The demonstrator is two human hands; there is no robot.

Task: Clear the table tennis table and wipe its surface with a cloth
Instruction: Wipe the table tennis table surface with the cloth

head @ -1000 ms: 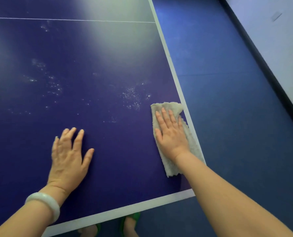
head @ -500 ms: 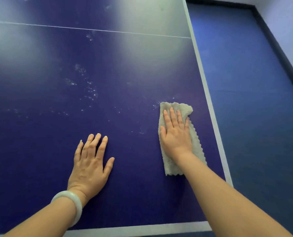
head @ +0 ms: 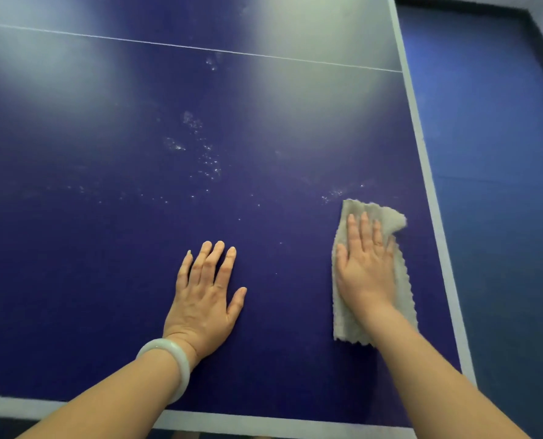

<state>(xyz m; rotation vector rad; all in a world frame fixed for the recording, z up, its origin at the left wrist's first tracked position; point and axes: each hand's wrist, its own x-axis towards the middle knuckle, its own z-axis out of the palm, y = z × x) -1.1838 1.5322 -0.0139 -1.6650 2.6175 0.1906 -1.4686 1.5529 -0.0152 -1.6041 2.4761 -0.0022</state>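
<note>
A dark blue table tennis table [head: 105,248] fills the view, with white edge lines at the near side and the right side. My right hand [head: 365,267] lies flat, fingers spread, pressing a folded grey cloth [head: 403,289] onto the table near its right edge. My left hand [head: 205,296] rests palm down on the bare table left of the cloth, fingers apart, holding nothing; a pale bangle circles its wrist. White specks and water droplets [head: 207,153] dot the surface beyond both hands, and a few sit just past the cloth's far edge.
A thin white line [head: 200,49] crosses the table farther away. Blue floor [head: 501,185] lies to the right of the table's edge. A dark skirting and pale wall meet at the top right corner.
The view has shifted so the table's right edge sits farther right. My right hand slid the cloth over the speckled patch beside it, which is mostly gone. My left hand stays planted.
</note>
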